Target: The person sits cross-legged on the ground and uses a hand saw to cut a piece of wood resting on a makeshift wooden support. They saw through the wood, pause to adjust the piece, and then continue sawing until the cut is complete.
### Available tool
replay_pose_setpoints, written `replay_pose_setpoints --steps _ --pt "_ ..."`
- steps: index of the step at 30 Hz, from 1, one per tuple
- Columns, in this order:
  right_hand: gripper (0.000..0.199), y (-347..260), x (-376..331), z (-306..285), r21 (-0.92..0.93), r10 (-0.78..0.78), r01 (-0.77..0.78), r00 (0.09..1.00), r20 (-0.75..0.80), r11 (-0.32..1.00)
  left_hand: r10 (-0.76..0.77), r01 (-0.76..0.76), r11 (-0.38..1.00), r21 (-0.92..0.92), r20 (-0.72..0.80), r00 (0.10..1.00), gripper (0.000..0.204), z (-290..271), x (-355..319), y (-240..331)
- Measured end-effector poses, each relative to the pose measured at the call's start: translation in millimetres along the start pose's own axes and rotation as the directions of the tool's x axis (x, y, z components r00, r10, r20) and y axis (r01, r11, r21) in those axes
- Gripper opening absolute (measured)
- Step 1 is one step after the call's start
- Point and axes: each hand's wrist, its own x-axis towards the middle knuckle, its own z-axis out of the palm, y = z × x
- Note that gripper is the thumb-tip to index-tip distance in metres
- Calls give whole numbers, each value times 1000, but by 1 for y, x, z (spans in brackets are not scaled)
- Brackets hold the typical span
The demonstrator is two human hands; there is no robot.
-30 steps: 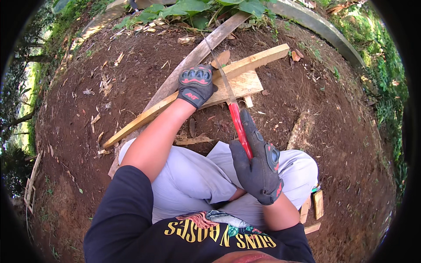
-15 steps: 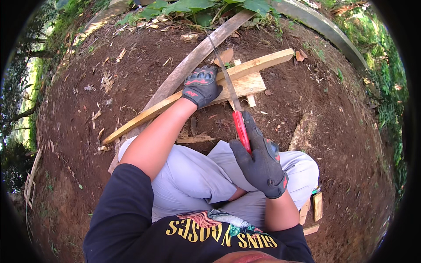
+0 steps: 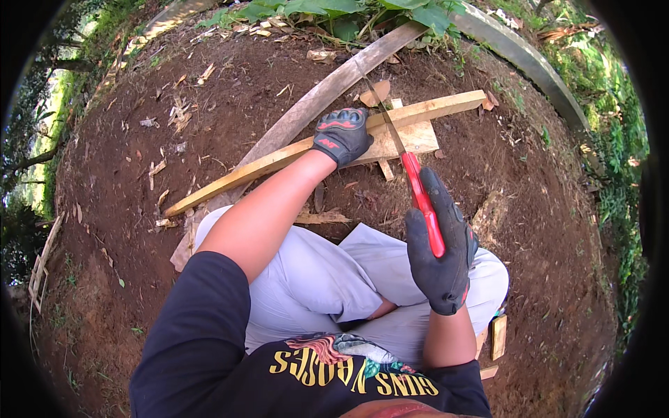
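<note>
- The left hand (image 3: 341,134), gloved, presses flat on the wooden batten (image 3: 293,155), pinning it across a short board (image 3: 411,139) just to that hand's right.
- The right hand (image 3: 440,252), gloved too, is closed round the red handle of a handsaw (image 3: 415,182); its blade meets the batten just right of the left hand.
- The cut looks only begun: the batten reads as one piece, though the kerf is too small to judge.
- Bare reddish earth (image 3: 209,104) lies all round, strewn with wood chips beyond the left hand.
- A long grey plank (image 3: 313,104) runs under the batten; green leaves (image 3: 334,10) edge the far side.
</note>
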Motion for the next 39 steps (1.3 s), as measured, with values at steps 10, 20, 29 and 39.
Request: replay_pose_setpoints --steps 10,20,29,39 --pt "51 20 16 23 -12 -19 19 1000 -7 1000 11 -10 1000 21 -27 1000 42 6 2 -4" --pt "55 36 -8 43 -46 -109 106 992 -63 993 86 -84 995 57 -27 996 40 2 0 -4" --pt "59 14 -31 38 -66 -62 60 998 -16 996 191 -191 980 54 5 982 46 -7 -24 11" --pt "60 55 -49 39 -65 -76 73 996 -46 995 38 -50 996 75 155 987 64 -108 -95 22"
